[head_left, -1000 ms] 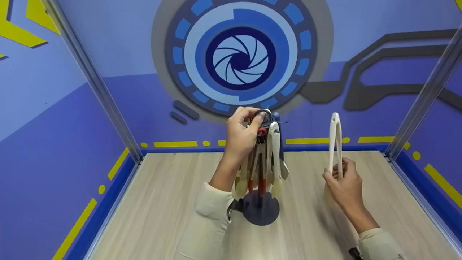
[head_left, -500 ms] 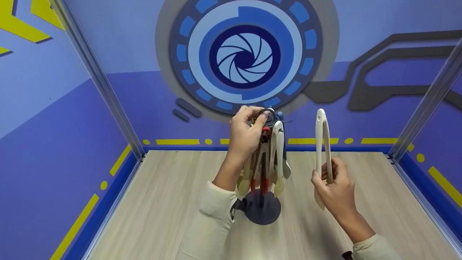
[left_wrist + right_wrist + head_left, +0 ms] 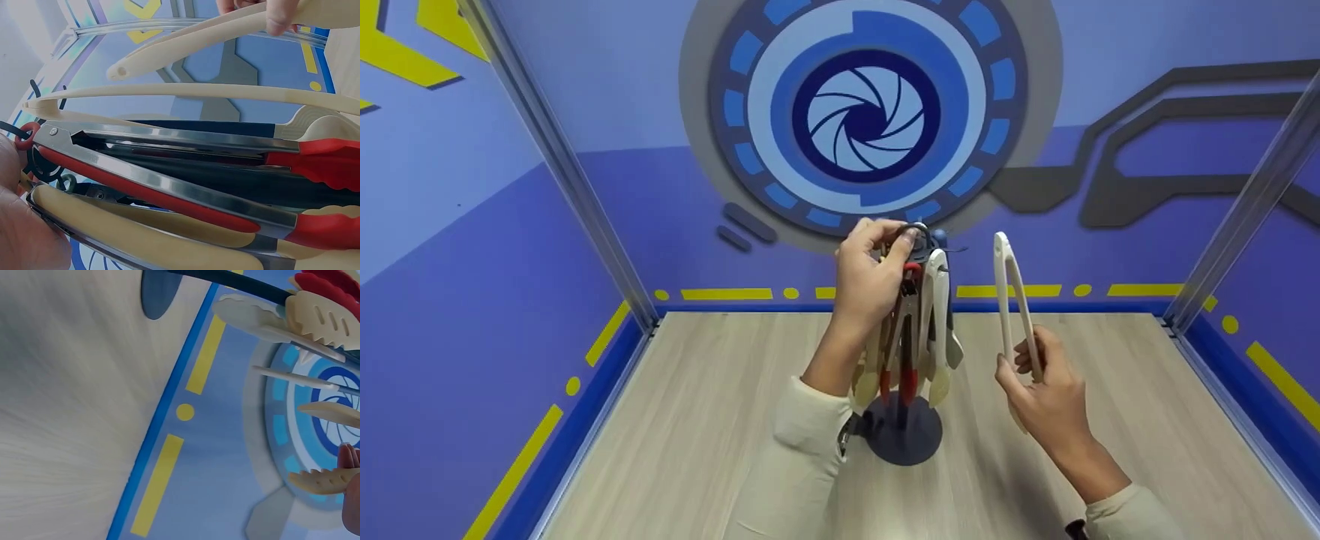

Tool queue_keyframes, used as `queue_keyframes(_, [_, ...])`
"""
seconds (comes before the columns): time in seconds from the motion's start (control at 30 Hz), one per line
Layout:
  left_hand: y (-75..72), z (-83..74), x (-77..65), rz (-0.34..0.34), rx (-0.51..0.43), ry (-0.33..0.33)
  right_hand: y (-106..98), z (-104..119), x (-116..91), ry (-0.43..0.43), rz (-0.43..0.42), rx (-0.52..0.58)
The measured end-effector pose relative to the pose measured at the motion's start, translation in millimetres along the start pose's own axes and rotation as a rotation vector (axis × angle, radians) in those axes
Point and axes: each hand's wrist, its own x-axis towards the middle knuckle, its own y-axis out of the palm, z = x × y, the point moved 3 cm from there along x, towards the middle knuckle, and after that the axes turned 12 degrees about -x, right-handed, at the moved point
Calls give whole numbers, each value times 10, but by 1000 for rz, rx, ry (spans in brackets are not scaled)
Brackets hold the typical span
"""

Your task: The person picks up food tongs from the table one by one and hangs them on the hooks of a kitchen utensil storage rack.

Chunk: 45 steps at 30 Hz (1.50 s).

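Note:
My left hand (image 3: 866, 277) grips the top of a dark rotating utensil stand (image 3: 915, 435), thumb and fingers on its ring-shaped top. Several tongs hang round it: a cream pair (image 3: 937, 300), a metal pair with red tips (image 3: 169, 174) and a metal pair with beige handles (image 3: 140, 225). To the right of the stand, my right hand (image 3: 1054, 397) holds another cream pair of tongs (image 3: 1003, 292) by the arms, hinge end up, apart from the stand. Its serrated tip (image 3: 320, 481) points downward past the fingers in the right wrist view.
The stand's round base rests on a wooden tabletop (image 3: 720, 390). A patterned blue wall (image 3: 630, 217) rises behind, with metal frame posts (image 3: 562, 172) at both sides. A grey-tipped utensil (image 3: 955, 351) hangs at the stand's right rear.
My right hand has moved left with the cream tongs, closer to the stand, and the tongs' hinge end now leans left. My left hand keeps its grip on the stand top.

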Motion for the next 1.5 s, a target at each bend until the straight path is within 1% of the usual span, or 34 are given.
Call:
queue_keyframes(0.23, [0, -2, -2, -8, 12, -7, -26, 134, 69, -20, -21, 0])
queue_keyframes(0.5, [3, -10, -4, -8, 32, -17, -62, 252, 86, -65, -28, -10])
queue_keyframes(0.77, [-2, -24, 2, -4, 41, -18, -76, 314, 156, -91, -40, -31])
queue_keyframes(1.0, [-10, -36, 4, -2, 54, 3, -78, 354, 179, -131, -46, -32])
queue_keyframes(1.33, [-5, -20, -5, -2, 55, -15, -46, 360, 151, -136, -21, -77])
queue_keyframes(1.5, [0, 4, -11, 0, 47, -24, 16, 364, 117, -148, -14, -92])
